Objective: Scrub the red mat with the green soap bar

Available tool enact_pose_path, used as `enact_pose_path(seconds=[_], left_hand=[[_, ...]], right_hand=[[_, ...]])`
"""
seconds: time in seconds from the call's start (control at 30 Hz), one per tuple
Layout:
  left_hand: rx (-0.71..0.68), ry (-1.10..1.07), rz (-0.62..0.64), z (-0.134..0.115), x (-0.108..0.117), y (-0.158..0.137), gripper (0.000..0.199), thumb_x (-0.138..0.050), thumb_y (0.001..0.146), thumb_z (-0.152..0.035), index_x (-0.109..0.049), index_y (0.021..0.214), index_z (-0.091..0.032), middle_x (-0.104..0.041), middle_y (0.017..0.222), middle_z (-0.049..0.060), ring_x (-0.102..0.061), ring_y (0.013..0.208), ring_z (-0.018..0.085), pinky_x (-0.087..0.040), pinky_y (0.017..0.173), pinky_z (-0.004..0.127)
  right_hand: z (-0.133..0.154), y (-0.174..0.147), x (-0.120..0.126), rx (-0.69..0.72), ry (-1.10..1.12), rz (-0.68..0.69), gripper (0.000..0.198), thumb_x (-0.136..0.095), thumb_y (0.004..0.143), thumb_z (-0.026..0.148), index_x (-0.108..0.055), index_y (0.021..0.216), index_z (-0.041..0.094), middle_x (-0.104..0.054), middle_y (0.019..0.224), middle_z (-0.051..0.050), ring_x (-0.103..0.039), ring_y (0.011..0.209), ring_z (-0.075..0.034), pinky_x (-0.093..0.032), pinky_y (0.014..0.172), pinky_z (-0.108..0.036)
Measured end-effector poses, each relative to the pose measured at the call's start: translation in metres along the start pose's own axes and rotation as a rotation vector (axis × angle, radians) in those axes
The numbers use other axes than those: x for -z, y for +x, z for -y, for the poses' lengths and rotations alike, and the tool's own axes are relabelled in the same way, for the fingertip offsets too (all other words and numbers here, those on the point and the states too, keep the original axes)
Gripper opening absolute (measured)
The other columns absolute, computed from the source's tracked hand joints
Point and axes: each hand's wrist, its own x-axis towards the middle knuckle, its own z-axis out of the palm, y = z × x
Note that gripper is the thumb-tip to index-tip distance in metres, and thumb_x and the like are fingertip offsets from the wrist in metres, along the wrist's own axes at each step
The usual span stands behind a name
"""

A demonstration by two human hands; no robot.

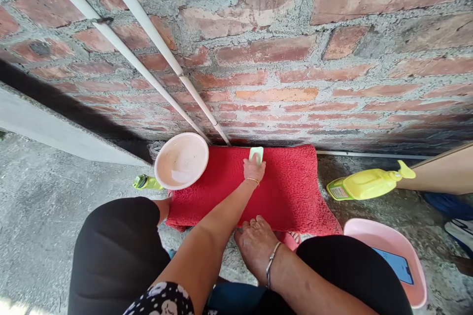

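Note:
A red rug (291,187) with a shaggy texture along its right end lies spread out low in front of the brick wall. Reaching forward, my left hand (254,170) is closed around a pale green block (256,151), pressed to the rug near its far edge. Whether the block is a brush or a bar of soap I cannot make out. My right hand (258,241), with a ring and a bracelet, is curled at the rug's near edge and seems to grip it; the fingertips are hidden.
On the rug's left end stands a pale pink basin (182,161) with water in it. A green bottle (147,182) lies beside it. To the right are a yellow pump bottle (369,184) and a pink tub (417,268) holding a phone (395,266). White pipes (155,34) run down the wall.

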Motion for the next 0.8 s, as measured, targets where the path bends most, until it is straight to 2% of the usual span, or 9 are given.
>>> enact_pose_path(seconds=[0.07,0.13,0.2,0.3,0.4,0.47,0.63,0.7,0.8], left_hand=[[0.090,-0.003,-0.032,-0.005,0.005,0.010,0.065,-0.046,0.088,-0.054,-0.036,0.147,-0.030,-0.049,0.131,0.014,-0.055,0.111,0.029,-0.045,0.095,0.042],[0.091,0.020,-0.015,-0.012,0.001,0.009,0.065,-0.048,0.087,-0.053,-0.036,0.147,-0.030,-0.048,0.133,0.014,-0.054,0.114,0.030,-0.045,0.094,0.042],[0.013,0.050,0.035,-0.021,-0.012,-0.003,0.066,-0.052,0.085,-0.051,-0.037,0.147,-0.032,-0.047,0.134,0.013,-0.053,0.115,0.031,-0.045,0.094,0.041],[-0.197,0.084,0.171,-0.026,-0.034,-0.031,0.067,-0.056,0.082,-0.053,-0.040,0.145,-0.035,-0.046,0.133,0.010,-0.053,0.114,0.029,-0.045,0.095,0.039],[-0.343,0.066,0.264,-0.011,-0.042,-0.052,0.067,-0.059,0.080,-0.055,-0.043,0.143,-0.038,-0.047,0.130,0.007,-0.054,0.111,0.026,-0.045,0.097,0.037],[-0.290,0.024,0.204,0.011,-0.036,-0.055,0.065,-0.060,0.081,-0.054,-0.045,0.142,-0.037,-0.049,0.126,0.007,-0.055,0.107,0.024,-0.045,0.097,0.035],[0.098,0.007,-0.084,0.069,-0.001,-0.040,0.059,-0.053,0.087,-0.049,-0.044,0.143,-0.031,-0.052,0.118,0.010,-0.057,0.103,0.024,-0.047,0.090,0.035],[0.169,0.032,-0.113,0.076,0.006,-0.036,0.059,-0.052,0.088,-0.048,-0.043,0.144,-0.030,-0.052,0.118,0.012,-0.058,0.103,0.026,-0.047,0.088,0.036],[0.129,0.062,-0.071,0.061,-0.001,-0.045,0.063,-0.054,0.086,-0.049,-0.041,0.145,-0.031,-0.050,0.122,0.013,-0.057,0.107,0.027,-0.047,0.088,0.037]], right_hand=[[-0.001,0.000,0.000,-0.002,0.007,-0.002,0.031,-0.049,0.083,0.010,-0.068,0.108,0.009,-0.066,0.103,-0.020,-0.062,0.105,-0.029,-0.042,0.096,-0.044],[-0.003,0.003,-0.005,-0.007,0.023,-0.018,0.031,-0.047,0.085,0.011,-0.069,0.107,0.010,-0.066,0.103,-0.020,-0.062,0.104,-0.028,-0.042,0.095,-0.045],[-0.005,0.008,-0.013,-0.006,0.029,-0.044,0.029,-0.047,0.085,0.011,-0.071,0.102,0.011,-0.067,0.100,-0.019,-0.063,0.101,-0.027,-0.042,0.094,-0.043],[-0.007,0.013,-0.026,0.051,0.041,-0.092,0.027,-0.049,0.084,0.011,-0.073,0.096,0.015,-0.070,0.093,-0.014,-0.062,0.100,-0.023,-0.043,0.092,-0.038],[-0.006,0.013,-0.029,0.115,0.051,-0.095,0.027,-0.049,0.084,0.012,-0.073,0.096,0.016,-0.070,0.093,-0.013,-0.062,0.101,-0.023,-0.044,0.092,-0.037],[-0.005,0.011,-0.025,0.099,0.032,-0.058,0.026,-0.049,0.084,0.012,-0.073,0.095,0.014,-0.069,0.094,-0.016,-0.063,0.102,-0.025,-0.044,0.092,-0.042],[-0.004,0.006,-0.011,-0.029,-0.024,-0.028,0.031,-0.044,0.087,0.014,-0.069,0.106,0.010,-0.065,0.108,-0.021,-0.061,0.109,-0.029,-0.041,0.097,-0.047],[-0.004,0.005,-0.010,-0.009,-0.031,-0.022,0.030,-0.046,0.087,0.016,-0.068,0.107,0.010,-0.065,0.108,-0.020,-0.061,0.109,-0.029,-0.041,0.097,-0.046],[-0.003,0.007,-0.013,0.039,-0.034,-0.029,0.029,-0.048,0.085,0.016,-0.068,0.106,0.012,-0.067,0.104,-0.018,-0.063,0.105,-0.028,-0.042,0.095,-0.047]])
